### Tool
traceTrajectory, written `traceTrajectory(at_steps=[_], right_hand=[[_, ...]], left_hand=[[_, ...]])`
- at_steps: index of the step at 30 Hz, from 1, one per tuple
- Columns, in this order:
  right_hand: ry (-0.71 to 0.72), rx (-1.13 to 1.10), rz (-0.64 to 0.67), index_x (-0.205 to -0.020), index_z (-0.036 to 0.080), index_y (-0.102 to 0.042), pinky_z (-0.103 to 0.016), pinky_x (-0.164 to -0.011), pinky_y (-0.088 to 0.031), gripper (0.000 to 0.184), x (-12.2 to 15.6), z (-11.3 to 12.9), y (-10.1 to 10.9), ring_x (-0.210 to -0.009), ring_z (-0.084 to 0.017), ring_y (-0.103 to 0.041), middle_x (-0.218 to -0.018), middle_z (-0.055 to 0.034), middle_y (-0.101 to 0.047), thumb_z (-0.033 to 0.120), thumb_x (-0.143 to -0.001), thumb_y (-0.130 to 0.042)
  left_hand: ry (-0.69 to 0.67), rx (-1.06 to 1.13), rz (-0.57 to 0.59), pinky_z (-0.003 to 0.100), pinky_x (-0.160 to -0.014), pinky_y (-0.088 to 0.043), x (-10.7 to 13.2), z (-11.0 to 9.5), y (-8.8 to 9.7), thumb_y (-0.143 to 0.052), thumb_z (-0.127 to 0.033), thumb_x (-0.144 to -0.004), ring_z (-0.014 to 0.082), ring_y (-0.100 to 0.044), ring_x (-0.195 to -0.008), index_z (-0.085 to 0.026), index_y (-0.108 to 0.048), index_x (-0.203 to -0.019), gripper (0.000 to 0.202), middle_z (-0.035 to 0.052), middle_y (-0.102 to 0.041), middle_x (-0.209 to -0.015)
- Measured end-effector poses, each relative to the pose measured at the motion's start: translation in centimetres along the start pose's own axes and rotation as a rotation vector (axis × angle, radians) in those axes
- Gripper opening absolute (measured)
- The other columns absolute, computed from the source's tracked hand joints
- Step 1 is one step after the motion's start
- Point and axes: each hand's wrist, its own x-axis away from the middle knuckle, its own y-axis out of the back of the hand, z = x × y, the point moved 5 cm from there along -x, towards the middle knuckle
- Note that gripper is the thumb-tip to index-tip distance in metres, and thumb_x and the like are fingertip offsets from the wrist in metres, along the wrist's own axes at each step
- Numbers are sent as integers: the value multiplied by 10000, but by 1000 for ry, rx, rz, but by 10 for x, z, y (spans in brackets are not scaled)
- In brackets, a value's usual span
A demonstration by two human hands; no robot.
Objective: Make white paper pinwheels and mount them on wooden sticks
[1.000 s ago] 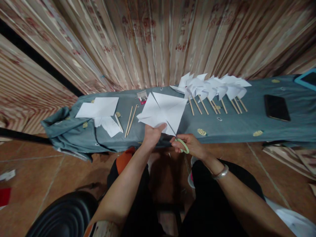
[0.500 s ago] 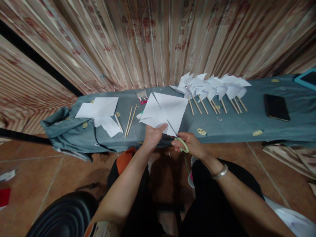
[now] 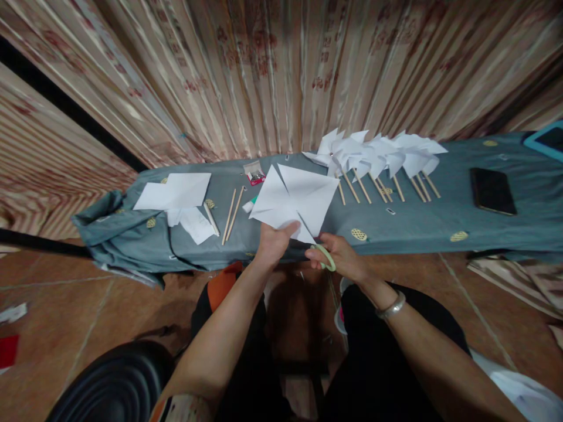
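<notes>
My left hand (image 3: 271,243) pinches the near edge of a white square paper sheet (image 3: 295,199) with diagonal cuts, held up over the front edge of the cloth-covered table (image 3: 440,225). Just to its right, my right hand (image 3: 338,258) is closed on the pale green handles of scissors (image 3: 324,257), whose blades meet the sheet's near corner. Further back on the table lies a row of finished white paper pinwheels on wooden sticks (image 3: 378,158).
White paper sheets (image 3: 176,193) and loose wooden sticks (image 3: 232,214) lie at the left of the table. A small packet (image 3: 254,172) sits behind the sheet. A black phone (image 3: 492,191) lies at the right. A black round seat (image 3: 114,387) is at the lower left.
The cut sheet has shifted slightly right and up in my left hand. My right hand with the scissors has edged a little toward the table.
</notes>
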Motion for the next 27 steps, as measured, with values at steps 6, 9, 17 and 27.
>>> traceTrajectory(at_steps=[6,9,17,27], right_hand=[[10,-2,-5,-901,175,-624,-217,-450,-430,531,-1,-1,0,-472,-104,-558,-552,30,-625,538,-578,-838],[-3,-8,-12,-846,176,-614,-218,-455,-437,530,-1,-1,1,-476,-105,-563,-553,26,-629,543,-546,-853],[-11,-15,3,-791,178,-599,-225,-470,-449,519,-1,0,1,-491,-111,-576,-562,16,-633,551,-537,-855],[9,-29,-6,-759,173,-596,-195,-434,-399,488,1,6,0,-450,-84,-533,-515,40,-613,516,-535,-862]], left_hand=[[-12,-20,-3,382,-910,-515,0,2,1,-772,-196,-582,248,-687,-921,-173,-657,-1077,508,78,-745,-963],[-16,-28,-3,385,-926,-509,0,1,1,-766,-187,-586,250,-687,-931,-170,-655,-1078,505,74,-744,-960],[-13,-44,0,374,-933,-501,2,-1,0,-763,-176,-582,244,-684,-940,-181,-670,-1066,493,66,-746,-949],[7,-49,14,374,-866,-511,-1,4,1,-776,-230,-564,242,-675,-868,-169,-673,-1027,479,72,-739,-922]])
